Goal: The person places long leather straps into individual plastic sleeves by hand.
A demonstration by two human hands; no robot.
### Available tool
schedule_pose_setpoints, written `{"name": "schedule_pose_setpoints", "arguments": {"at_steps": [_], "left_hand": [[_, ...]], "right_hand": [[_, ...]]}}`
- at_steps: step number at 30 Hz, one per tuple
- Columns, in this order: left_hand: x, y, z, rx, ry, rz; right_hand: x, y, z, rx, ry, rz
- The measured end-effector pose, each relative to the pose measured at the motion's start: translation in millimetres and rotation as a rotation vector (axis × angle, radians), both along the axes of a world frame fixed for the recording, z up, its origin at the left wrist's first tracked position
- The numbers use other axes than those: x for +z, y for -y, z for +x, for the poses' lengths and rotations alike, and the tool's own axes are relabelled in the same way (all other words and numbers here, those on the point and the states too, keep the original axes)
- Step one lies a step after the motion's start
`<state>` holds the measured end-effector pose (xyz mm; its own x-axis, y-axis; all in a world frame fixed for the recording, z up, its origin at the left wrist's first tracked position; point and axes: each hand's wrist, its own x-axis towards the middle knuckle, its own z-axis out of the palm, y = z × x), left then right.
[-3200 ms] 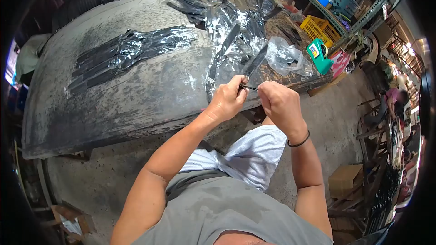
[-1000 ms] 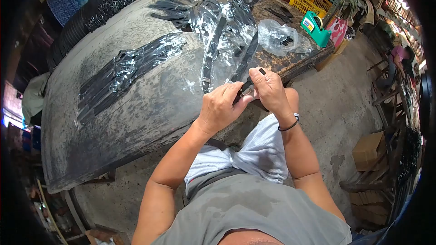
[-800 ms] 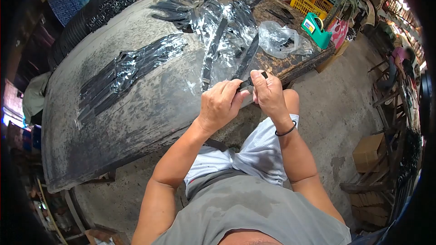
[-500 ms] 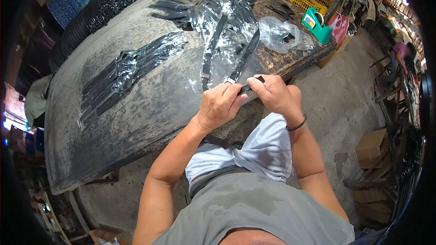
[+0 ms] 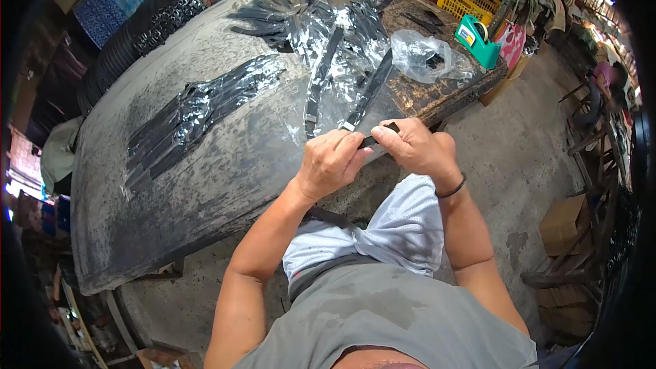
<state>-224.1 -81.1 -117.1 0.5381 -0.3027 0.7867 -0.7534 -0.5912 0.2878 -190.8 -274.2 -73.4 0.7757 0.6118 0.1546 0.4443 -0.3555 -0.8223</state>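
My left hand is closed on a black strap near the table's front edge. My right hand pinches the strap's other end, and a short piece of the black strap shows between the two. Just beyond my hands, two long black straps in clear plastic lie on the table, with pale pieces near their close ends. A heap of wrapped black straps is spread farther back. To the left rests a flat bundle of black straps in shiny plastic.
A green tape dispenser stands at the right of the worn table, beside a crumpled clear bag. Behind are a yellow crate and a metal shelf. A large black roll sits back left. A cardboard box is on the right.
The hands have stayed close together on the strap, with only a slight shift. The whole view has moved a little.
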Motion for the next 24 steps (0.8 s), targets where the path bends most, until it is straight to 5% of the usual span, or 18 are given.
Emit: {"name": "schedule_pose_setpoints", "arguments": {"at_steps": [3,6,15,18,21,24], "left_hand": [[4.4,-7.3,8.9,0.031,0.021,-0.001],[3.9,-5.1,6.5,0.055,-0.004,-0.002],[3.7,-0.3,8.6,0.105,0.049,-0.033],[4.7,-1.5,8.0,0.105,0.026,-0.029],[14.5,-4.3,3.4,0.016,-0.092,-0.151],[10.7,-9.0,2.4,-0.241,-0.586,-0.480]], "right_hand": [[-27.9,-16.5,-11.3,-0.216,-0.123,0.326],[-19.5,-12.6,-10.2,-0.227,-0.236,0.272],[-20.7,-13.6,-7.3,-0.244,0.065,0.210],[-14.1,-7.3,-3.2,-0.214,-0.071,0.223],[-5.1,-1.3,5.1,-0.180,-0.079,0.309],[14.8,5.1,12.8,-0.253,0.301,0.089]]}}
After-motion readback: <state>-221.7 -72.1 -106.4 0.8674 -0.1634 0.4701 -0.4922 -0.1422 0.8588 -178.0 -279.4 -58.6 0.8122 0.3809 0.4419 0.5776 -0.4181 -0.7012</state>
